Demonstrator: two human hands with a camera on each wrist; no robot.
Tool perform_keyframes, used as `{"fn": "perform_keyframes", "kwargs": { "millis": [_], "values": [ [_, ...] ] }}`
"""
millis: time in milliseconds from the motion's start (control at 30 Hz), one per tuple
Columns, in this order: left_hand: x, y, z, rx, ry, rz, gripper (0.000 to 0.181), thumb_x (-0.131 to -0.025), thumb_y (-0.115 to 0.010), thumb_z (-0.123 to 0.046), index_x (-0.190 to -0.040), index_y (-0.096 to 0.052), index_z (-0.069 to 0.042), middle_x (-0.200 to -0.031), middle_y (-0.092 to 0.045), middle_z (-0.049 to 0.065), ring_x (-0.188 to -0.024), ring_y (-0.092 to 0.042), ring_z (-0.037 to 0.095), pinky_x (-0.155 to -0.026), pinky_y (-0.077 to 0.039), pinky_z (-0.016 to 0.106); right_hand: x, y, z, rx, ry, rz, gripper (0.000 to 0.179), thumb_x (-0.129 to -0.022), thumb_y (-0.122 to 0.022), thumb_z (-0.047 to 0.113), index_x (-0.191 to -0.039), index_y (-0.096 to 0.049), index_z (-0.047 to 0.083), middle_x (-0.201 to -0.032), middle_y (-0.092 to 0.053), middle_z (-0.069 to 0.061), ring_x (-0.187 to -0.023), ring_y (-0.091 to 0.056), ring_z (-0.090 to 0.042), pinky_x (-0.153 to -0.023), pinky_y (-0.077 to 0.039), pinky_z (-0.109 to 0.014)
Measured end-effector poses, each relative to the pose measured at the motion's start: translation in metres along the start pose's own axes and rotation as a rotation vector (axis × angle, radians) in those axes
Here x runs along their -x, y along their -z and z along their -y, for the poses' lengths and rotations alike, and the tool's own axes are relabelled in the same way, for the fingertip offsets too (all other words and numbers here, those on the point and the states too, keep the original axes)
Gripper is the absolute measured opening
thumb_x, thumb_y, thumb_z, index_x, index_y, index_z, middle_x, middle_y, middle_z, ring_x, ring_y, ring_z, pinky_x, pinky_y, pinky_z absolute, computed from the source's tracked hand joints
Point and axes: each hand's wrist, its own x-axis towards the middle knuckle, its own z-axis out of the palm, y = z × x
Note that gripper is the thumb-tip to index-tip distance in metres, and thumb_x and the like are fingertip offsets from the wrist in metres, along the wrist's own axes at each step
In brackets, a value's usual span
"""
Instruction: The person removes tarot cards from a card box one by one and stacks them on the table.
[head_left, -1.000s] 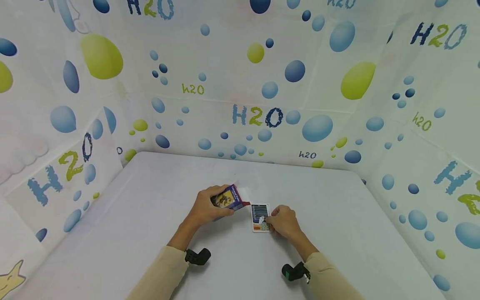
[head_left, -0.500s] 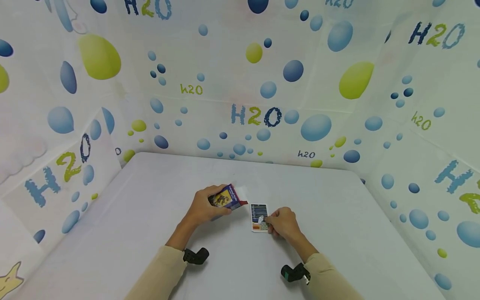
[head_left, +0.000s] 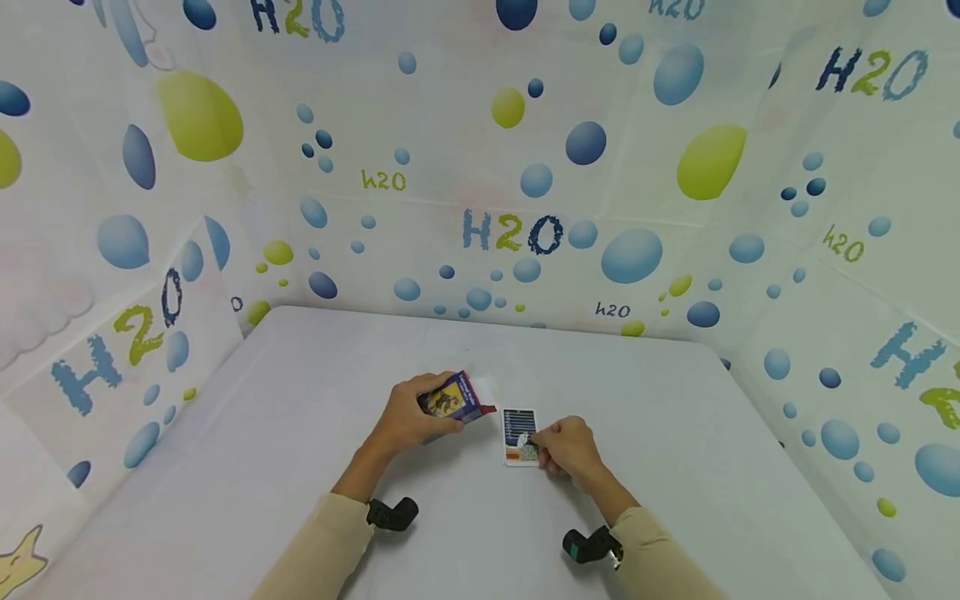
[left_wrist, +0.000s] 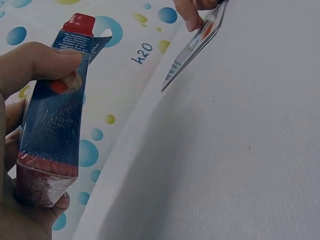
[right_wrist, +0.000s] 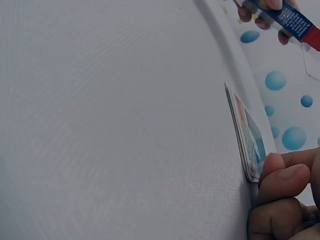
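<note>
In the head view my left hand (head_left: 405, 417) grips a small blue and red card box (head_left: 453, 398), tilted above the table. Its end flap stands open toward the right. The left wrist view shows the thumb across the printed side of the box (left_wrist: 52, 117) and fingers behind it. Just right of the box is a thin stack of playing cards (head_left: 517, 425), printed with dark lines and a small picture. My right hand (head_left: 572, 446) pinches the stack's lower right edge between thumb and curled fingers. Seen from the right wrist, several card edges (right_wrist: 240, 130) lie together, close to the tabletop.
A white table (head_left: 300, 467) spreads out on all sides of the hands. Behind it and along both sides hangs a white sheet (head_left: 450, 125) printed with bubbles and "H2O". Each wrist wears a black camera (head_left: 393, 514).
</note>
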Motion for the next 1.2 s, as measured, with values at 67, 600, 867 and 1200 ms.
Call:
{"fn": "perform_keyframes", "kwargs": {
  "millis": [67, 600, 867, 1200],
  "values": [
    [0.0, 0.0, 0.0, -0.004, 0.0, 0.0, 0.084, -0.07, -0.093, -0.027, -0.145, -0.058, -0.015, -0.129, -0.065, 0.006, -0.105, -0.056, 0.025, -0.088, -0.048, 0.039, -0.001, 0.0, 0.0, -0.018, -0.007, -0.002, 0.018, -0.092, -0.066, 0.015, -0.08, -0.069, 0.002, -0.052, -0.06, -0.004, -0.04, -0.044, -0.009, -0.039, -0.035, -0.021],
    [0.002, -0.006, -0.002, 0.0, -0.03, 0.017, 0.081, -0.064, -0.095, -0.023, -0.138, -0.065, -0.021, -0.133, -0.065, 0.005, -0.105, -0.057, 0.022, -0.089, -0.046, 0.039, -0.012, -0.015, 0.03, -0.129, 0.125, -0.215, 0.025, -0.094, -0.066, 0.022, -0.111, -0.062, 0.004, -0.07, -0.061, -0.006, -0.06, -0.054, -0.016, -0.055, -0.043, -0.028],
    [0.002, -0.01, -0.006, 0.01, -0.024, 0.035, 0.085, -0.063, -0.097, -0.021, -0.141, -0.062, -0.013, -0.132, -0.065, 0.006, -0.106, -0.057, 0.022, -0.09, -0.046, 0.039, -0.008, -0.017, 0.046, -0.506, 0.235, -0.212, 0.022, -0.091, -0.072, 0.009, -0.107, -0.061, -0.001, -0.065, -0.062, -0.004, -0.055, -0.048, -0.015, -0.047, -0.035, -0.021],
    [0.002, -0.012, -0.005, -0.017, -0.081, 0.057, 0.082, -0.061, -0.096, -0.022, -0.137, -0.066, -0.015, -0.123, -0.069, 0.004, -0.102, -0.056, 0.018, -0.089, -0.046, 0.039, 0.0, -0.022, 0.065, -0.525, 0.308, -0.097, 0.024, -0.087, -0.077, 0.005, -0.104, -0.063, -0.006, -0.075, -0.064, -0.006, -0.056, -0.055, -0.015, -0.051, -0.047, -0.022]
  ]
}}
